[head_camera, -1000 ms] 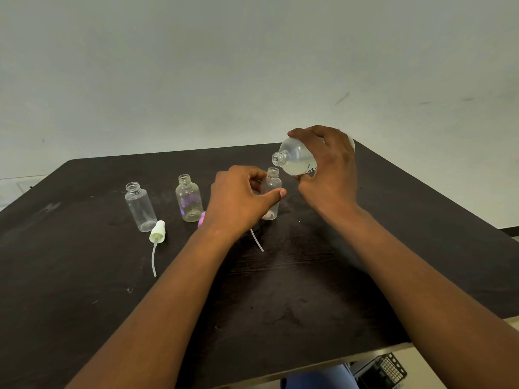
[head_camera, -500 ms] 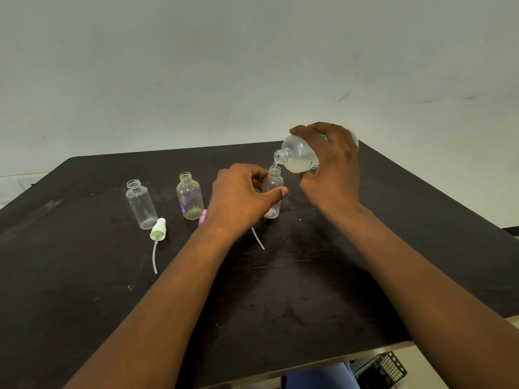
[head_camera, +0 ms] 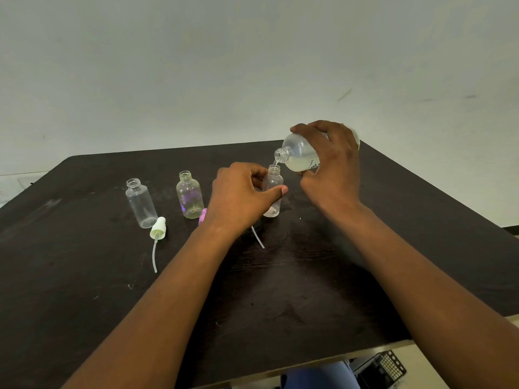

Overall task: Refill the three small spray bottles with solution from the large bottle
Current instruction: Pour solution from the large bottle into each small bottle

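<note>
Nearest you, your two forearms are reaching out over the dark table [head_camera: 84,276], and between them a loose dip tube [head_camera: 257,237] is lying on the wood. Left of it, a white spray cap [head_camera: 158,227] with its own tube is lying on its side, and a pink cap [head_camera: 202,216] is peeking out from behind your wrist.

Your left hand [head_camera: 241,197] is wrapping around the rightmost small bottle [head_camera: 273,192], thumb pressing its near side and fingers curling behind, keeping it upright on the table. Your right hand [head_camera: 331,169] is closing over the body of the large bottle [head_camera: 300,154], which you are holding nearly on its side, long axis running left to right, neck pointing left and tipping slightly down.

What matters here is mouth over mouth: the large bottle's opening is sitting just above and a touch right of the small bottle's neck, and a thin stream appears to be falling between them. The small bottle is looking almost empty, so you are likely early in this fill. Further left, the middle bottle [head_camera: 189,198], clear with a purple tint inside, and the left bottle [head_camera: 140,203] are standing open and apart from both hands, apparently waiting their turn.
</note>
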`<state>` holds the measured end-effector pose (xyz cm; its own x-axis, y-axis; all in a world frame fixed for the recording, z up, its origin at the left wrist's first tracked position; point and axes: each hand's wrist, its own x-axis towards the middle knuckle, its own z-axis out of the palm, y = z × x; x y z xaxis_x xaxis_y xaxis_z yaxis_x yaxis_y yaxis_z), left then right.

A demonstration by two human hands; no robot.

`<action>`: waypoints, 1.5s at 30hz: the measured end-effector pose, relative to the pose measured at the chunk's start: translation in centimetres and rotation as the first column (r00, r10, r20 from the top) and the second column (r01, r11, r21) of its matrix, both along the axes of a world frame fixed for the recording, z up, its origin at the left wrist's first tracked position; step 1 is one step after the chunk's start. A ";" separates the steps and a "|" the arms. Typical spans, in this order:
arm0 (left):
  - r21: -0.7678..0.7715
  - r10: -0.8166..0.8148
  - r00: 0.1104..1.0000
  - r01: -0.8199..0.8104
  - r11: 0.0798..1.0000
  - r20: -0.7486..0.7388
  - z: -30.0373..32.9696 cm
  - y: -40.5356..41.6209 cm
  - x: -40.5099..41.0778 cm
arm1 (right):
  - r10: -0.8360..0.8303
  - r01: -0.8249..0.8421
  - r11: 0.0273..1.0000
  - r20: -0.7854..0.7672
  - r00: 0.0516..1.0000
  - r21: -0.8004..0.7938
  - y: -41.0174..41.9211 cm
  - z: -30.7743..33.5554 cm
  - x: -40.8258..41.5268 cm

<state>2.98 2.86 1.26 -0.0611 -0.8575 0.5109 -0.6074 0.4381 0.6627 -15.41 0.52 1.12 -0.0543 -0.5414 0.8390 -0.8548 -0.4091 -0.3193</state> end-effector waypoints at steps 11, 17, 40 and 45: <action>-0.016 -0.003 1.000 0.003 1.000 -0.006 0.0 0.0 0.1 | -0.004 0.004 1.000 0.006 1.000 0.010 0.1 0.1 0.1; -0.016 -0.008 1.000 0.008 1.000 -0.002 0.0 0.1 0.1 | -0.009 0.009 1.000 0.004 1.000 0.009 0.1 0.1 0.1; 0.004 -0.009 1.000 0.009 1.000 0.000 0.0 0.1 0.0 | 0.004 -0.005 1.000 0.019 1.000 0.023 0.3 0.1 0.2; 0.008 -0.010 1.000 0.010 1.000 -0.002 0.0 0.2 0.0 | 0.002 -0.003 1.000 0.016 1.000 0.022 0.3 0.1 0.2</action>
